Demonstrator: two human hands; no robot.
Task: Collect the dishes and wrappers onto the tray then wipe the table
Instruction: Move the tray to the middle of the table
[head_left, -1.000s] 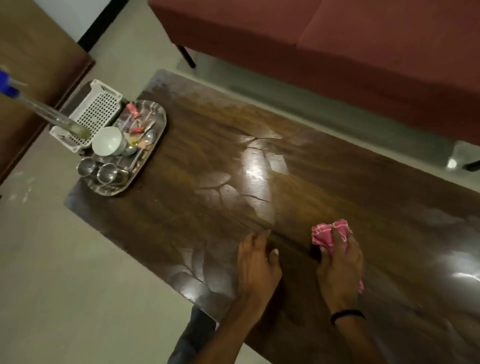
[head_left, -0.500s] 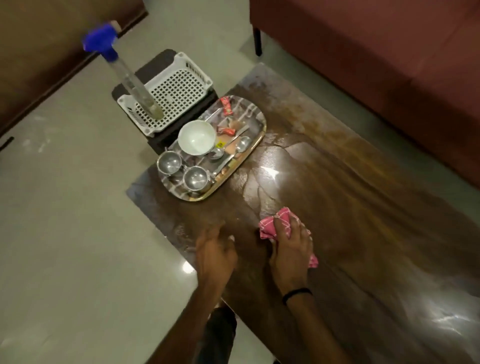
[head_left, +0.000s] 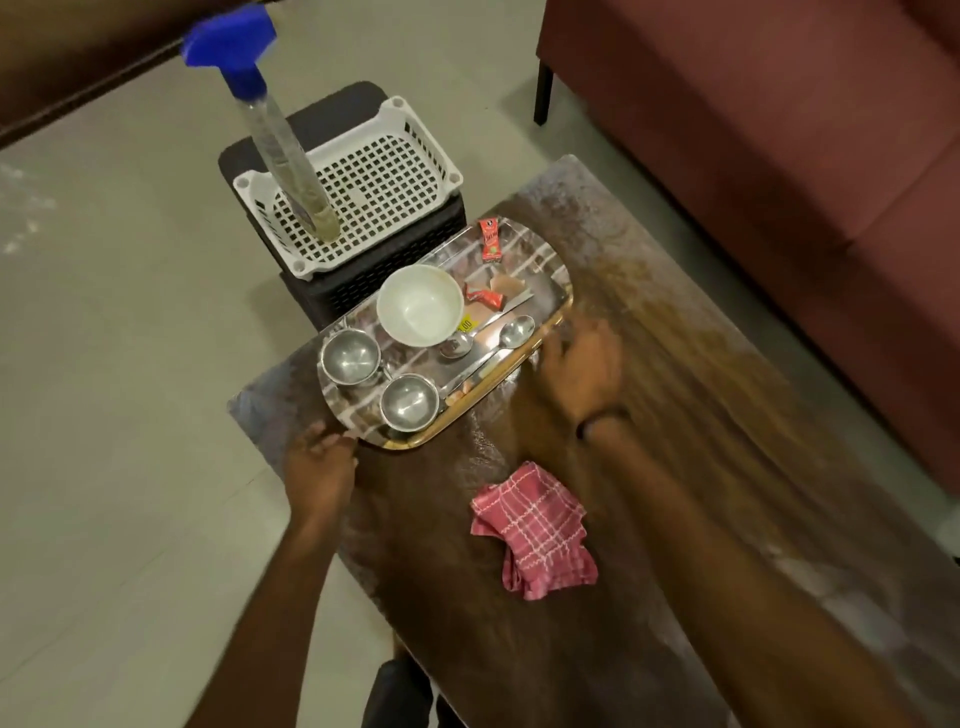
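Note:
A patterned metal tray (head_left: 540, 260) sits at the table's far left end. It holds a white bowl (head_left: 421, 304), two steel cups (head_left: 349, 357) (head_left: 409, 402), spoons (head_left: 511, 332) and red wrappers (head_left: 489, 239) (head_left: 483, 297). My left hand (head_left: 319, 462) is at the tray's near-left rim, fingers apart and touching its edge. My right hand (head_left: 582, 358), blurred, is against the tray's right rim with spread fingers. The pink checked cloth (head_left: 535, 530) lies crumpled on the dark wooden table (head_left: 675, 467), free of both hands.
Beyond the tray a white plastic basket (head_left: 384, 176) rests on a black stool (head_left: 337, 291), with a blue-topped spray bottle (head_left: 280, 140) leaning in it. A dark red sofa (head_left: 779, 130) runs along the table's far side. Pale floor lies to the left.
My right hand has let go of the pink cloth, which now lies on the table. Both hands have moved up to the tray's edges. The view has swung toward the tray.

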